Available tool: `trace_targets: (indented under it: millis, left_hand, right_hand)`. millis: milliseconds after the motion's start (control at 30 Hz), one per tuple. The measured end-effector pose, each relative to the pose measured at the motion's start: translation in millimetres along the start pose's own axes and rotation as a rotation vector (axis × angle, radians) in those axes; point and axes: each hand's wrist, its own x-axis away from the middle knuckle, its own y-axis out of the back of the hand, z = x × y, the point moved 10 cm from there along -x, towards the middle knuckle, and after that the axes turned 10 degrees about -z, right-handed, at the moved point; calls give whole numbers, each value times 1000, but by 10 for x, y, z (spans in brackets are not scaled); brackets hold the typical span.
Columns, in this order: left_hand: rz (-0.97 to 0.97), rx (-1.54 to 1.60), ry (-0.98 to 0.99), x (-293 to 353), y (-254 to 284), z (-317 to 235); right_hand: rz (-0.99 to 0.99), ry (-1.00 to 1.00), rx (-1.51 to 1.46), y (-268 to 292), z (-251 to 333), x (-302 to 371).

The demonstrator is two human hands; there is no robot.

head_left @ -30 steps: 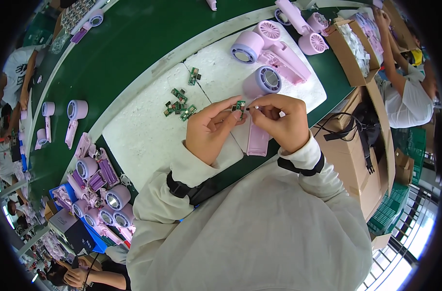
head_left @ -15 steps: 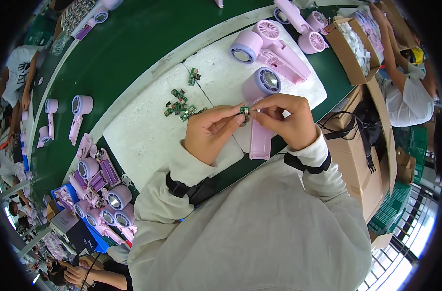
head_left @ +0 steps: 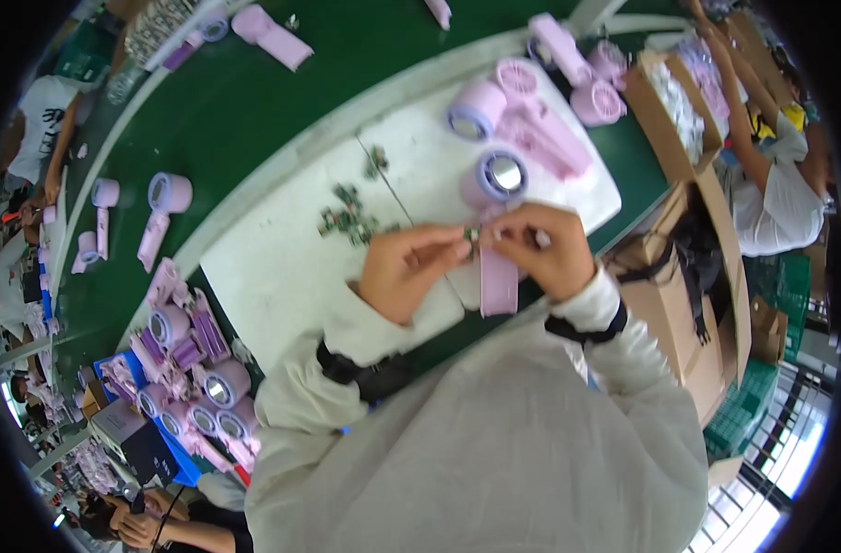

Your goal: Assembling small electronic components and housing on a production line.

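A small green circuit board (head_left: 473, 238) is pinched between the thumb and fingers of my left hand (head_left: 395, 275). My right hand (head_left: 548, 251) meets it from the other side, its fingertips pressed together at the board's edge. Blur hides what those fingertips hold; a small whitish spot shows by the curled fingers. Just under both hands lies a handheld fan, its pink handle (head_left: 500, 284) an open shell toward me and its round lilac-rimmed head (head_left: 496, 177) beyond. Several loose circuit boards (head_left: 351, 219) lie to the left on the white foam board (head_left: 282, 267).
More pink fan parts (head_left: 522, 120) rest at the foam's far right. Fan heads and shells (head_left: 195, 369) crowd the left side. Pink fans stand along the green conveyor (head_left: 282, 111). Cardboard boxes (head_left: 665, 304) with a black strap are at my right; co-workers sit around.
The view has shifted slightly and blurred. A pink fan has come further into view on the conveyor at the far left. My hands stay together at the circuit board.
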Motion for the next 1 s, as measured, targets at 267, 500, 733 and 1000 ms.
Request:
trace_targets:
  millis: [267,500,733,1000]
  left_hand:
    - [-82,56,48,-22,51,-21]
    - [-93,85,19,-15,65,-25]
    - [-159,-99,-200,82,22,-210]
    - [-177,-172,-265,45,36,-308]
  right_hand:
    - [-11,455,142,-47,336,56]
    - [31,264,138,-45,291,-27]
    - [-161,257,224,-7,361,-63]
    - [-189,444,306,-37,540,-79]
